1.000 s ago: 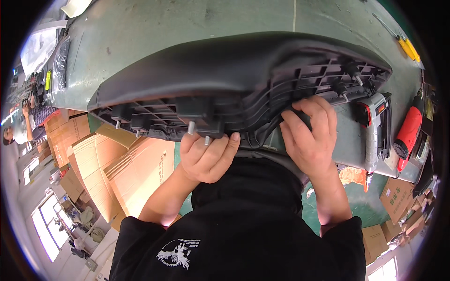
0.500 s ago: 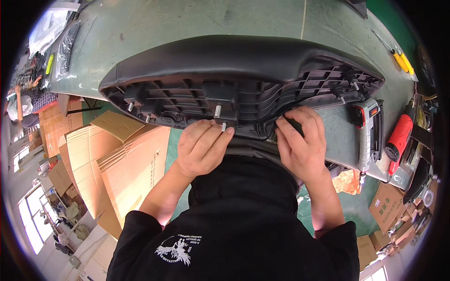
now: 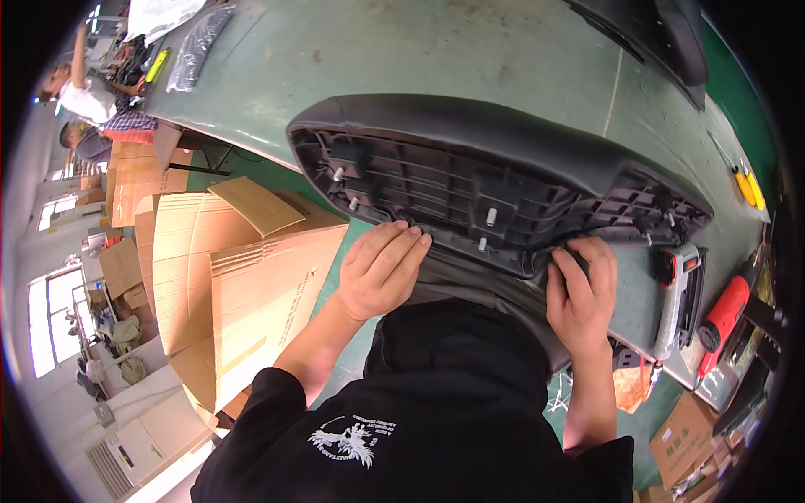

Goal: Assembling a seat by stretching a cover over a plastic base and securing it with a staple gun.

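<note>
A black padded seat [image 3: 470,121], like a motorcycle seat, stands tilted up on the bench. Its ribbed plastic underside [image 3: 419,189] faces me, with several metal studs sticking out. At the near edge, left of the middle, my left hand [image 3: 381,268] is closed, fingers together and bent over the rim. Farther right, where the rim curves, my right hand [image 3: 581,289] grips the edge with curled fingers. Both thumbs are mostly hidden. Dark cover material [image 3: 478,285] lies between the hands, below the rim.
A staple gun [image 3: 677,293] and a red heat gun [image 3: 724,323] lie at the right of the green bench [image 3: 402,50]. Yellow-handled tools [image 3: 748,186] are beyond. Open cardboard boxes [image 3: 260,293] stand at left. Other people [image 3: 88,101] are at far left.
My left hand has slid left along the rim, away from the middle studs. The right hand stays at the curved part. The whole view has turned, putting the seat farther right.
</note>
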`<state>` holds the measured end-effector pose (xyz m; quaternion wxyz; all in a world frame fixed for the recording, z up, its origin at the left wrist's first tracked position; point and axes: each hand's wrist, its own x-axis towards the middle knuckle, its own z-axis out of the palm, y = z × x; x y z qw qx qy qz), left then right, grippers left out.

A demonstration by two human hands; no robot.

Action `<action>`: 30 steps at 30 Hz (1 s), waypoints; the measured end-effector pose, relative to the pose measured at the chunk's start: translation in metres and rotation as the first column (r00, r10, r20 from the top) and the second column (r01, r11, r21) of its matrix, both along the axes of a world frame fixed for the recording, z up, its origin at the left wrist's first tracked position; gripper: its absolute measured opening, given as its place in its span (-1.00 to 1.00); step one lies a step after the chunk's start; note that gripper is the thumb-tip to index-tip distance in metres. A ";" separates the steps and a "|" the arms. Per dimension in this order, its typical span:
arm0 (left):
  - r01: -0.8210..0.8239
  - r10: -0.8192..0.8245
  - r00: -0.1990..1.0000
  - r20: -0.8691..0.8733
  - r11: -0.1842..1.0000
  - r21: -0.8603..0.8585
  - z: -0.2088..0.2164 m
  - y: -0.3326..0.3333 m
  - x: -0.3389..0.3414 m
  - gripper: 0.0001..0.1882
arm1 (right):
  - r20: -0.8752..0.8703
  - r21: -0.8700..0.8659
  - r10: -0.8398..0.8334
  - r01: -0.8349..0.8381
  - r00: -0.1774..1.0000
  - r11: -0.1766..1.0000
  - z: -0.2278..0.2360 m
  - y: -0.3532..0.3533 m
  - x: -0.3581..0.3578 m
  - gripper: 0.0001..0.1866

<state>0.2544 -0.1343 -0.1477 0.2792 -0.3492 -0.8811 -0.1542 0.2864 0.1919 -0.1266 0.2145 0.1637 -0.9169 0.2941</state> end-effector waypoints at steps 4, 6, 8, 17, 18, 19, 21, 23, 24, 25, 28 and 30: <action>-0.053 0.053 0.998 -0.024 0.998 -0.013 0.003 -0.015 0.001 -0.63 | 0.010 -0.013 0.011 -0.010 1.000 1.000 -0.002 0.002 -0.001 -0.62; -0.103 0.103 0.995 0.015 0.995 -0.018 0.004 -0.023 0.000 -0.61 | 0.039 -0.013 0.013 -0.012 0.999 1.000 -0.001 0.004 0.000 -0.61; -0.111 0.111 0.994 0.019 0.994 -0.023 0.005 -0.027 -0.006 -0.60 | 0.039 -0.008 0.019 -0.018 0.999 1.000 0.000 0.009 0.002 -0.60; -0.081 0.079 0.996 0.050 0.996 0.041 0.031 -0.027 -0.016 -0.58 | 0.065 0.058 -0.076 0.072 0.995 0.996 0.022 0.042 -0.005 -0.58; -0.053 0.051 0.998 0.048 0.997 0.056 0.033 -0.025 -0.015 -0.58 | 0.065 0.058 -0.079 0.076 0.995 0.995 0.022 0.046 -0.006 -0.57; -0.019 0.016 0.999 0.037 0.996 0.085 0.033 -0.022 -0.014 -0.58 | 0.059 0.069 -0.105 0.100 0.993 0.993 0.023 0.050 -0.006 -0.57; 0.012 -0.013 1.000 0.013 0.994 0.107 0.041 -0.015 -0.018 -0.58 | 0.052 0.057 -0.066 0.063 0.996 0.996 0.023 0.054 -0.009 -0.51; 0.074 -0.074 0.997 -0.004 0.988 0.134 0.054 -0.002 -0.024 -0.58 | 0.044 0.058 -0.067 0.064 0.997 0.996 0.022 0.054 -0.010 -0.44; 0.089 -0.088 0.996 -0.016 0.985 0.146 0.061 0.007 -0.030 -0.56 | 0.042 0.049 -0.091 0.089 0.995 0.995 0.025 0.052 -0.011 -0.44; 0.095 -0.092 0.995 -0.027 0.985 0.141 0.067 0.015 -0.038 -0.56 | 0.039 0.038 -0.113 0.111 0.993 0.993 0.026 0.050 -0.011 -0.43; 0.100 -0.089 0.994 -0.059 0.974 0.202 0.084 0.042 -0.063 -0.53 | 0.036 0.027 -0.119 0.119 0.992 0.993 0.022 0.052 -0.010 -0.42; 0.100 -0.099 0.995 -0.017 0.965 0.242 0.096 0.059 -0.080 -0.49 | 0.033 0.005 -0.114 0.113 0.993 0.994 0.021 0.052 -0.007 -0.41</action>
